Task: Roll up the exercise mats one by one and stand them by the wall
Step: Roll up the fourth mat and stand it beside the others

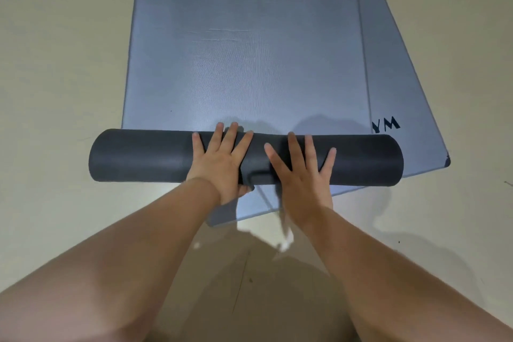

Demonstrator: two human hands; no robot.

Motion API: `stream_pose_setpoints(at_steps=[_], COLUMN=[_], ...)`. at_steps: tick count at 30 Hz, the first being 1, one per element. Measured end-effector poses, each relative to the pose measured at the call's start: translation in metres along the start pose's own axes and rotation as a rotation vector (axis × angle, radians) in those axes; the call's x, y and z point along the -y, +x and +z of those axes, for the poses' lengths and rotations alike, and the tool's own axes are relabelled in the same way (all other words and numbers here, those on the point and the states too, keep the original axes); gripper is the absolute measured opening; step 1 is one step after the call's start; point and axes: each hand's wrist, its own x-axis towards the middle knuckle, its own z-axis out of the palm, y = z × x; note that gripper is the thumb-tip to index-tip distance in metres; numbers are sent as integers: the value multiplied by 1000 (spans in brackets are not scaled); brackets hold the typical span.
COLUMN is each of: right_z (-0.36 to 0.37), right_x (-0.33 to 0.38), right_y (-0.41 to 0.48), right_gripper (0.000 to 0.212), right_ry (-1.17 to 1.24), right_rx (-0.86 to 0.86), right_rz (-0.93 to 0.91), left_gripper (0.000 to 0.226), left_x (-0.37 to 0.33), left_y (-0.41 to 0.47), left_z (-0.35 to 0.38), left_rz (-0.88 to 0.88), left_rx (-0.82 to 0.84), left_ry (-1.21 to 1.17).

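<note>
Early on mat one: the top mat (244,50) is mostly flat on the floor (55,64), with a short roll (138,155) at its near end. Our left hand (222,158) and right hand (302,172) press it, fingers spread flat. The second mat (402,91) underneath is untouched. No wall in view.

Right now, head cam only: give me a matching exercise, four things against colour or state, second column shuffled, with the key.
Things
1. rolled section of the top mat
2. flat section of the top mat
3. lower mat
4. floor

Colour or state
A. pale cream
B. skewed, sticks out at the right, black letters on it
C. dark grey cylinder
D. blue-grey, flat, lying on another mat

Pairs: 1-C; 2-D; 3-B; 4-A
</note>
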Motion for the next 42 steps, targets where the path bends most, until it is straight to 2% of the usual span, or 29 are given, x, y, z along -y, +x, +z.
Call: stream_pose_setpoints(at_steps=[2, 5, 7, 10, 12, 14, 17, 19, 24, 29, 37, 42], right_z=[-11, -36, -55, -75, -70, -55, -26, -13, -19, -43, -89, -107], right_x=[-2, -8, -17, -25, -26, -23, -17, -14, -15, -18, -37, -44], right_y=[9, 29, 50, 72, 70, 55, 29, 24, 44, 79, 125, 138], right_gripper=[111, 103, 99, 100, 102, 101, 101, 106, 121, 119, 143, 124], right_ry=[25, 31, 91, 178, 167, 147, 168, 143, 44, -87, -22, 56], right_rx=[50, 115, 170, 255, 217, 95, -160, -190, -138, -43, 188, 268], right_rz=[4, -2, 0, -17, -6, 14, 22, 35, 69, 41, -4, -49], left_gripper=[110, 82, 74, 84, 98, 106, 110, 112, 118, 120, 138, 106], left_x=[1, -6, -12, -19, -21, -17, -9, -6, -5, -1, 12, 14], left_y=[-5, -28, -38, -35, -27, -19, -1, 11, 21, 30, 62, 75], left_z=[1, 12, 25, 29, 22, 15, 1, -6, -15, -29, -58, -72], left_rz=[0, 47, 102, 35, 4, 26, 15, -3, -17, -17, -36, -47], left_rx=[-57, -289, -380, -313, -204, -110, -99, -94, -83, -94, -93, -78], left_ry=[4, -46, -17, -8, 35, 120, 107, 80, 75, 28, 32, 70])
